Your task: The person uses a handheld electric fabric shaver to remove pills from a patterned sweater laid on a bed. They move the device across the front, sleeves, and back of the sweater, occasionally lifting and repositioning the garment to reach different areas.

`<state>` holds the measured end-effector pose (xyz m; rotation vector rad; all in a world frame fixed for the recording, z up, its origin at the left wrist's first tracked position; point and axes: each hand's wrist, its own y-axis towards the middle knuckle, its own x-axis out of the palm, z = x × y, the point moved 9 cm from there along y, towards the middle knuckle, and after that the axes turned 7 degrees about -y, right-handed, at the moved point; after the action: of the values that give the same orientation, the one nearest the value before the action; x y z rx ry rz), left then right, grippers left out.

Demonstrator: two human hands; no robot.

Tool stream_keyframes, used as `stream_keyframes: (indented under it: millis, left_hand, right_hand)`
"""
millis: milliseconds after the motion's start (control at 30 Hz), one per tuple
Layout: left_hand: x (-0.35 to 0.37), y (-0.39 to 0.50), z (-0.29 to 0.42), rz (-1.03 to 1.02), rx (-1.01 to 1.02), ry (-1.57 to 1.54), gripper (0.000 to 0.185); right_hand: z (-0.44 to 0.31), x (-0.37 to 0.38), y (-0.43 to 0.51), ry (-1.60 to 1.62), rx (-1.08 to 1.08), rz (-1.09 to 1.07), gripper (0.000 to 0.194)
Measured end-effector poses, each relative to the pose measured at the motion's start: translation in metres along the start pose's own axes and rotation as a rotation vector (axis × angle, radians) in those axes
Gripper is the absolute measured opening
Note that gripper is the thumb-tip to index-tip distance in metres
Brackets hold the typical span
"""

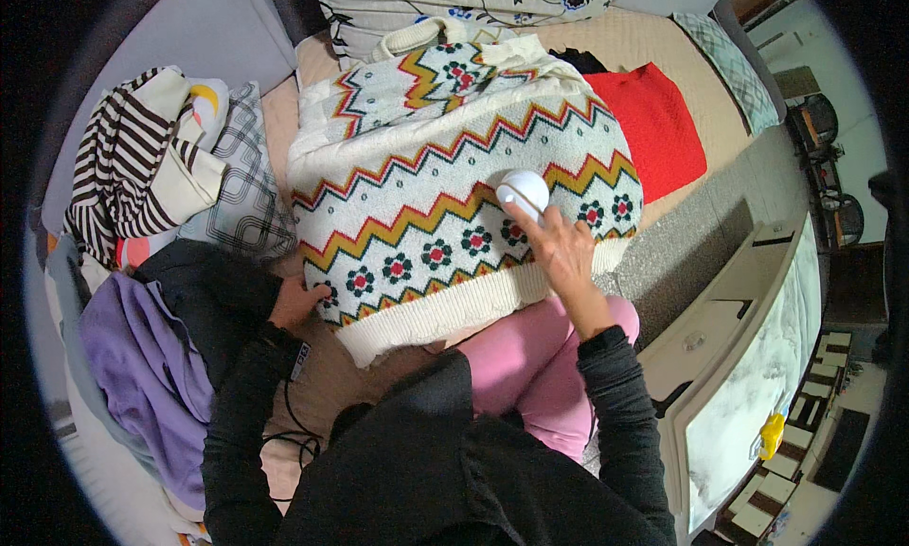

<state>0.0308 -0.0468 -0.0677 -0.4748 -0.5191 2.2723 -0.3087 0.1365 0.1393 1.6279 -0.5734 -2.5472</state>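
Note:
A white knitted sweater with zigzag bands and a row of flowers lies spread over the couch before me. My right hand grips a white handheld fabric shaver, its round head resting on the lower right of the knit and one finger along its top. At the sweater's lower left side, my left hand holds the edge, thumb on top; its other fingers are mostly hidden. The ribbed hem faces my lap.
To the left lie a striped garment, a patterned cushion and purple cloth. Red cloth sits right of the sweater. A black cable runs beside my left arm. A marble-patterned table stands at right.

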Motion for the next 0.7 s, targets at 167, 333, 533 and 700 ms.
stream_keyframes:
  millis: [167, 333, 533, 700]
  left_hand:
    - [-0.002, 0.0, -0.005, 0.005, -0.082, 0.041, 0.056]
    - [-0.002, -0.004, 0.004, 0.031, -0.008, 0.042, 0.058]
    - [-0.003, -0.001, -0.005, 0.019, -0.065, 0.028, 0.045]
    - [0.003, 0.0, 0.004, -0.034, -0.026, -0.049, 0.041]
  right_hand:
    - [0.013, 0.004, 0.003, -0.041, 0.104, 0.001, 0.062]
    - [-0.005, 0.011, -0.001, 0.062, 0.007, -0.138, 0.057]
    - [0.016, 0.006, 0.008, -0.016, 0.107, -0.056, 0.057]
    - [-0.002, 0.005, -0.011, 0.083, 0.055, -0.069, 0.058]
